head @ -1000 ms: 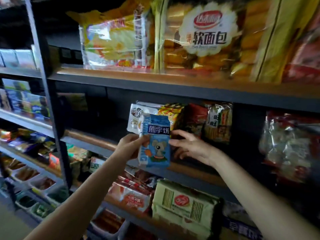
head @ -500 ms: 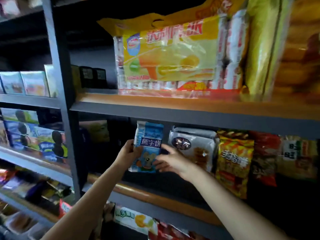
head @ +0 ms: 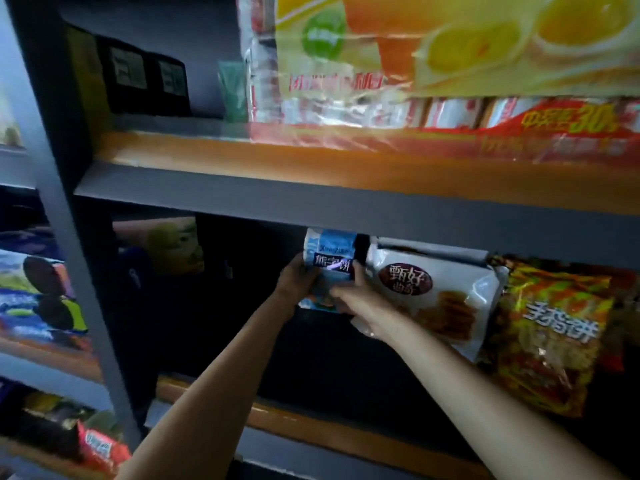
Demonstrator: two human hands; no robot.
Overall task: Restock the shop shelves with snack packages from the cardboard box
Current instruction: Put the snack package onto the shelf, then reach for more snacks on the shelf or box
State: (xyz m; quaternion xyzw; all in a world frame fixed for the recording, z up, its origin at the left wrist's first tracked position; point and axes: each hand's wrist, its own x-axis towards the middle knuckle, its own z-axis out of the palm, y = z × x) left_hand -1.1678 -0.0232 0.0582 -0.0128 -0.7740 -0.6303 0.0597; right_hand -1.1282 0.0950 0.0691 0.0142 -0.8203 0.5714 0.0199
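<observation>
Middle shelf bay held snack packs in upright row. Blue snack pack (head: 329, 268), glossy, flat, rectangular, stood at row's left end, just left of white cookie pouch (head: 446, 292). Left hand (head: 296, 282) gripped blue pack's left edge; right hand (head: 356, 299) pinched its lower right. Crinkly orange foil bag (head: 550, 337) sat right of white pouch. Grey shelf edge (head: 311, 206), wood-trimmed, ran just above pouch.

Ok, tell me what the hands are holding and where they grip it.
Both hold the blue snack packet: left hand on its left edge, right hand across its lower front.

Both hands (head: 294, 282) (head: 353, 299) raised, fingers curled
</observation>
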